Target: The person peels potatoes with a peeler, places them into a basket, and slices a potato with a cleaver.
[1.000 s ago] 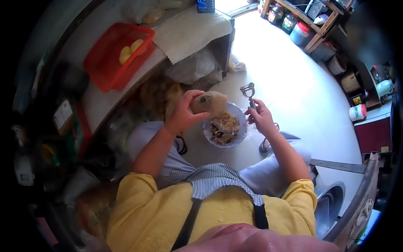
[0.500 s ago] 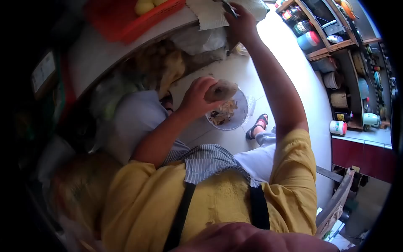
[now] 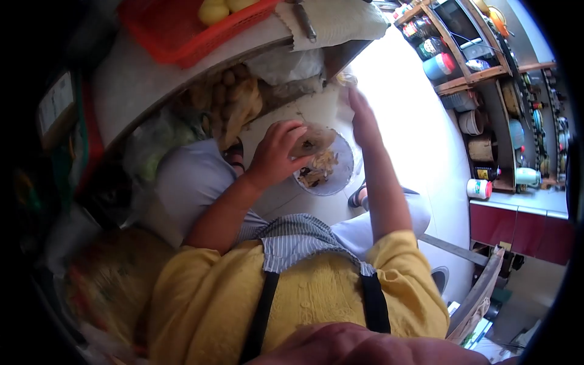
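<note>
My left hand (image 3: 277,152) is closed around a brown potato (image 3: 316,139) with a dark spot, held over a round waste bin (image 3: 348,173). Pale and brown peelings (image 3: 320,167) lie inside the bin. To the right of the bin, my right hand (image 3: 365,121) is raised with its fingers stretched out, and nothing shows in it. A knife-like tool with a slim handle (image 3: 306,23) rests on a pale cloth (image 3: 347,24) at the table's edge; its exact kind is not clear.
Peeled potatoes (image 3: 214,11) sit in a red plastic basket (image 3: 182,56) on the table (image 3: 131,79). Below it are a sack of potatoes (image 3: 228,94) and plastic bags (image 3: 286,64). Shelves with bottles and jars (image 3: 480,146) stand at the right. My legs flank the bin.
My right hand has let go of the tool, leaving it on the cloth, and has come down toward the bin. My left hand still holds the potato over the bin.
</note>
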The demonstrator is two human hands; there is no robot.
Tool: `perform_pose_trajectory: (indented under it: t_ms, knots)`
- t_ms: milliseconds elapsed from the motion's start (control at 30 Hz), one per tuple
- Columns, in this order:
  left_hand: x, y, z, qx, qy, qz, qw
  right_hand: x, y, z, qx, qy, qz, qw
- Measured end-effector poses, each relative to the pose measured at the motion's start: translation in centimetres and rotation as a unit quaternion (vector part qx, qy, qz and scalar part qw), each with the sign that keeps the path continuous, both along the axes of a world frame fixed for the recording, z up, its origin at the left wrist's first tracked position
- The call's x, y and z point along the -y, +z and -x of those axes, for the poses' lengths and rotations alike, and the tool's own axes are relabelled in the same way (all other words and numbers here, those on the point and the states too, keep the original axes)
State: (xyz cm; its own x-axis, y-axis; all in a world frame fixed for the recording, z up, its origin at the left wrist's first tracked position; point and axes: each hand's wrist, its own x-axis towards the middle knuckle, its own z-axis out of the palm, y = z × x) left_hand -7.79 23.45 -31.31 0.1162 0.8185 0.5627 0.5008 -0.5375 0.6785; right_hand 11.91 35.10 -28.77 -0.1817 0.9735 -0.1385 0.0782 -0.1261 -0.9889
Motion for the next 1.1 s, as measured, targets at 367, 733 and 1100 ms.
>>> perform_pose_trajectory:
  t_ms: [367, 733, 1100]
  knots:
    - [1.0, -5.4, -4.0, 0.130, -0.082, 0.203, 0.967, 12.0, -8.7, -3.2, -0.314, 0.082, 0.211, 0.922]
    - [-4.5, -30.9, 9.2, -0.129, 0.530, 0.240, 0.803, 10.4, -9.2, -4.9, -0.317, -0.003, 0.171, 0.933]
    - [-12.6, -24.8, 20.6, -0.149, 0.405, 0.404, 0.806, 10.1, -9.3, -6.5, -0.414, -0.035, 0.163, 0.895]
